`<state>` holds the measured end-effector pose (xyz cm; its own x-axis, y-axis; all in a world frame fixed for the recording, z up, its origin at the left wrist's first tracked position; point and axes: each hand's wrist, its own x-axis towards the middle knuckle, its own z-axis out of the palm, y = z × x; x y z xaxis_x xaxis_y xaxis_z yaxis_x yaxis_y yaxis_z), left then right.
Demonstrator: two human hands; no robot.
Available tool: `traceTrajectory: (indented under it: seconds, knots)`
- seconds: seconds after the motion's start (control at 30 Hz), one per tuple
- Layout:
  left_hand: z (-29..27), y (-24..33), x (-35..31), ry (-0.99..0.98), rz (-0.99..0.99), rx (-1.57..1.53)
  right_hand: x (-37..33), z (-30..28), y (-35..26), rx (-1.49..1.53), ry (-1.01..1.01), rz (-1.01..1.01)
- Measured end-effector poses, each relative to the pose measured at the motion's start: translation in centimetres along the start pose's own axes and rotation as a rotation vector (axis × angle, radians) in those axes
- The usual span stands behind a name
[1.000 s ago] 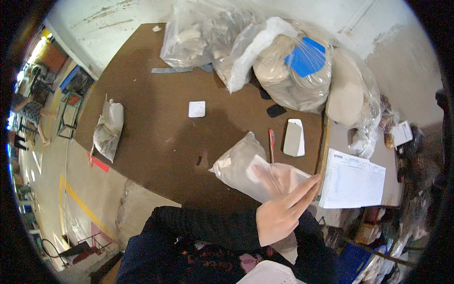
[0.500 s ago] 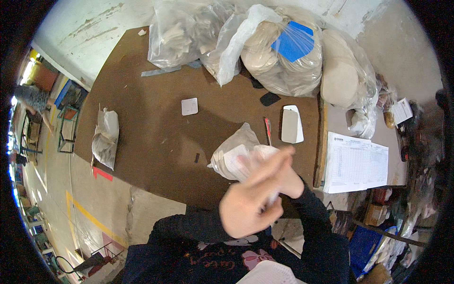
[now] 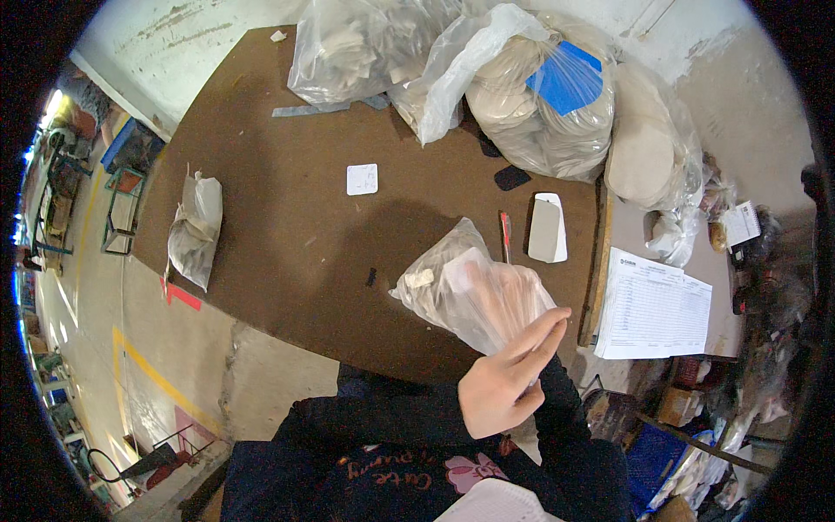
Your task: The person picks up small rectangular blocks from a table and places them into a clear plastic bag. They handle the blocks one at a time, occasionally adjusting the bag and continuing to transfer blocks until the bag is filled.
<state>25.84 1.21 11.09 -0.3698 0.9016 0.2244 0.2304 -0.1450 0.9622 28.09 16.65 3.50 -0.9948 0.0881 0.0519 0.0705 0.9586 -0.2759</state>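
Observation:
On the brown table in front of me lies a clear plastic bag with small off-white pieces in its far-left end. My right hand is inside the bag, seen blurred through the plastic beside a whitish piece; its grip cannot be made out. At the bag's near end, my left hand crosses over my right wrist, fingers bent and closed on the gathered plastic. A red pen and a stack of white and grey cards lie just beyond the bag.
Large clear bags of pale cut pieces line the table's far side. A smaller filled bag stands at the left edge. A square white card lies mid-table. Printed sheets lie on the right, past a wooden edge.
My right hand has pushed further into the bag and now shows through the plastic. My left hand has shifted right and slightly up, and the view has turned a little.

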Motion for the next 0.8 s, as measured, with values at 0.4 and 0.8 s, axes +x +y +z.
traceTrajectory:
  seconds: [0.4,0.8]
  knots:
    - [3.7,-0.4,-0.8,0.105,0.053,-0.264,-1.8,2.0,-0.4,0.061,0.178,0.041]
    - [-0.6,0.3,-0.1,0.078,0.129,-0.236,-0.1,-0.8,-3.3,0.500,0.177,-0.030]
